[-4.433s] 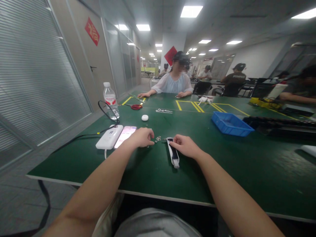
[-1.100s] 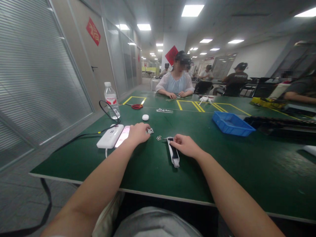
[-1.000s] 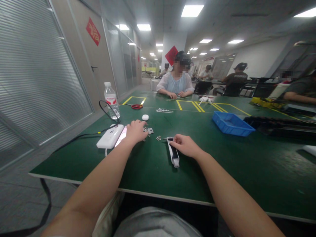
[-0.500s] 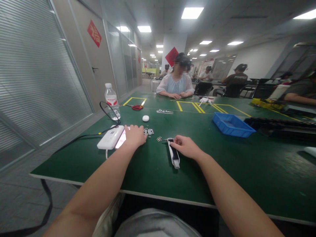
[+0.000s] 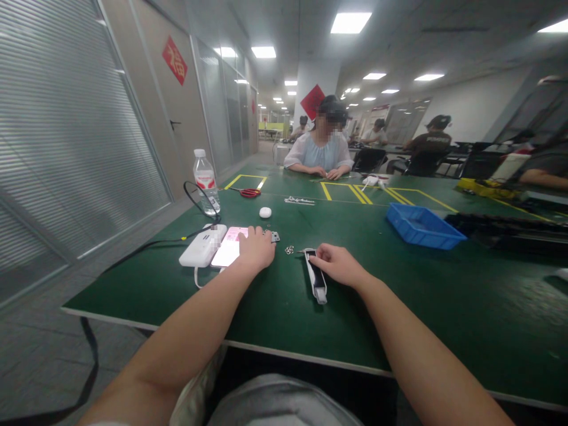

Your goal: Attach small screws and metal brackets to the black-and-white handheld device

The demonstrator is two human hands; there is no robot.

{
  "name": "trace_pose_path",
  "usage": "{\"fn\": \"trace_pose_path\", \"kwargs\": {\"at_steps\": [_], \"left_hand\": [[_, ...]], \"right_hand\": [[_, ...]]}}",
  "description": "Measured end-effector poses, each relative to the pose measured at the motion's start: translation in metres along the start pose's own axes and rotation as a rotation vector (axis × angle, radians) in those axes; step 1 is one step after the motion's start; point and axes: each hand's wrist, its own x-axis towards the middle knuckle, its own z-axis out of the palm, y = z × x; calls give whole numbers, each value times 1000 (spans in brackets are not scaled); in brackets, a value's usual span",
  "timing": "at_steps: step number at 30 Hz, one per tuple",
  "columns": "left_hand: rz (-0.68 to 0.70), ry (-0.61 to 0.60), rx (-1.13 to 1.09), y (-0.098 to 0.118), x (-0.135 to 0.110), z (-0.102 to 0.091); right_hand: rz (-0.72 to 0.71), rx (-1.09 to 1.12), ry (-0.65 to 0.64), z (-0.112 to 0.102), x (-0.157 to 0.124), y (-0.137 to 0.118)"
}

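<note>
My left hand (image 5: 257, 247) reaches palm down beside the phone (image 5: 228, 248), fingers apart, its fingertips partly hidden. They lie over or just in front of a small silver metal plate with holes (image 5: 275, 236); whether they touch it I cannot tell. Right of this hand sits a small pile of metal rings (image 5: 289, 250). My right hand (image 5: 332, 262) is closed on the upper part of a long, narrow black piece with white edges (image 5: 316, 277). A thin metal tip points left from its far end, towards the rings. The piece rests on the green table (image 5: 275, 307).
A white power bank (image 5: 199, 247) with cables lies left, before a water bottle (image 5: 206, 183). Further back are a white rounded case (image 5: 265, 212), red-handled scissors (image 5: 249, 193) and a flat silver strip (image 5: 299, 201). A blue tray (image 5: 423, 228) stands right. A person (image 5: 323, 142) sits opposite.
My left hand has slid right, off the phone's edge and towards the metal plate, so more of the phone shows. My right hand keeps its hold. The view has shifted slightly.
</note>
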Motion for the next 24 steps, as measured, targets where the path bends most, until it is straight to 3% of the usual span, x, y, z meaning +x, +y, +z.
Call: {"fn": "trace_pose_path", "kwargs": {"at_steps": [7,13,21,24], "left_hand": [[-100,25,-86,-8,7,-1],[-224,-84,-161,-16,11,-4],[-17,24,-137,3,1,-6],[-17,29,-99,6,-1,-5]], "right_hand": [[6,-18,0,-1,0,-1],[9,-21,-10,-1,-1,-1],[12,-17,-8,-1,0,-3],[11,-18,-2,-1,0,-3]]}}
